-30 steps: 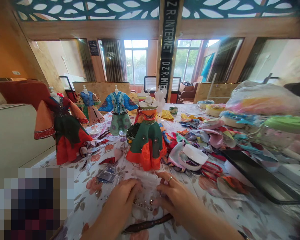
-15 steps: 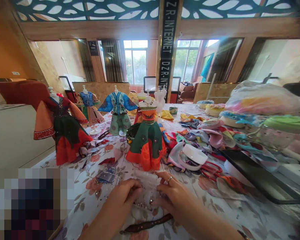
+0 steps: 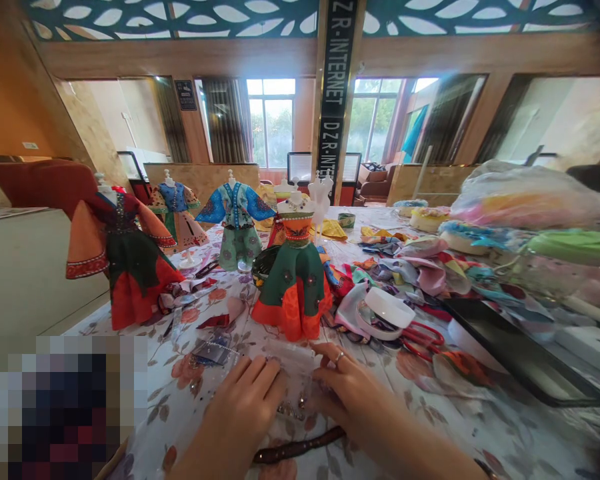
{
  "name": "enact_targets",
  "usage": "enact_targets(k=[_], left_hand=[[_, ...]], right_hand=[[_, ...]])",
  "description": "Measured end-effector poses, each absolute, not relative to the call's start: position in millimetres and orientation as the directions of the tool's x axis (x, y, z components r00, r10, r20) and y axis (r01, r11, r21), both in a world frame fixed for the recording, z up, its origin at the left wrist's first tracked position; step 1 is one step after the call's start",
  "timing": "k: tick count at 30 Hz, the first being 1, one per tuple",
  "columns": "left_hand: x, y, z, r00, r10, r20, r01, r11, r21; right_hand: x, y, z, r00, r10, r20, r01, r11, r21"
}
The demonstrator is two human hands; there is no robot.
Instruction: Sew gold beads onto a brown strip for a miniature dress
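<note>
A clear plastic packet of small beads (image 3: pixel 294 400) lies on the floral tablecloth (image 3: pixel 480 427) near the front edge. My left hand (image 3: pixel 245 400) rests on the packet's left side with its fingers laid flat and together. My right hand (image 3: pixel 345 390), a ring on one finger, presses the packet's right side with bent fingers. A dark beaded strip (image 3: pixel 300 448) lies just in front of my hands. Right behind them stands a small mannequin in a green and orange dress (image 3: pixel 295 280).
Other dressed mannequins stand at the left and back: a red and black one (image 3: pixel 123 260), a blue and green one (image 3: pixel 236 223). Fabric scraps (image 3: pixel 420 267), ribbon rolls (image 3: pixel 385 310), red scissors (image 3: pixel 423 340), a dark tray (image 3: pixel 520 357) and plastic bags (image 3: pixel 530 200) fill the right side.
My left hand's fingers have stretched out flatter over the packet and slid slightly to the right. My right hand has stayed almost still.
</note>
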State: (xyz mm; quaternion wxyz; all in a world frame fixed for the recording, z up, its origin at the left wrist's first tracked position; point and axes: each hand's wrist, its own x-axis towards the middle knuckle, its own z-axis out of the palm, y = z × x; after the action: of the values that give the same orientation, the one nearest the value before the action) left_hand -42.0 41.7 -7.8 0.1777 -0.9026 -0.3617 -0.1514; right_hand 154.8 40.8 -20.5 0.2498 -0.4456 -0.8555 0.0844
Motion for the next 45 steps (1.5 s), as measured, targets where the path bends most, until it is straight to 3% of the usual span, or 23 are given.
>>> enact_targets(k=[5, 12, 28, 45], left_hand=[[-41.1, 41.6, -5.7, 0.666, 0.578, 0.472, 0.711, -0.683, -0.166], [-40.2, 41.4, -7.2, 0.703, 0.55, 0.452, 0.702, -0.638, -0.317], [-41.1, 44.9, -11.6, 0.667, 0.508, 0.545, 0.692, -0.693, -0.202], [-41.5, 43.5, -10.2, 0.648, 0.454, 0.611, 0.69, -0.69, -0.219]], right_hand=[[159.4, 43.1, -22.1, -0.448, 0.817, 0.364, 0.746, 0.566, -0.352], [160.7, 44.7, -22.9, -0.43, 0.793, 0.431, 0.74, 0.583, -0.335], [160.7, 45.7, -25.8, -0.403, 0.774, 0.489, 0.719, 0.598, -0.353], [161.0, 45.2, -23.5, -0.384, 0.749, 0.541, 0.683, 0.624, -0.38]])
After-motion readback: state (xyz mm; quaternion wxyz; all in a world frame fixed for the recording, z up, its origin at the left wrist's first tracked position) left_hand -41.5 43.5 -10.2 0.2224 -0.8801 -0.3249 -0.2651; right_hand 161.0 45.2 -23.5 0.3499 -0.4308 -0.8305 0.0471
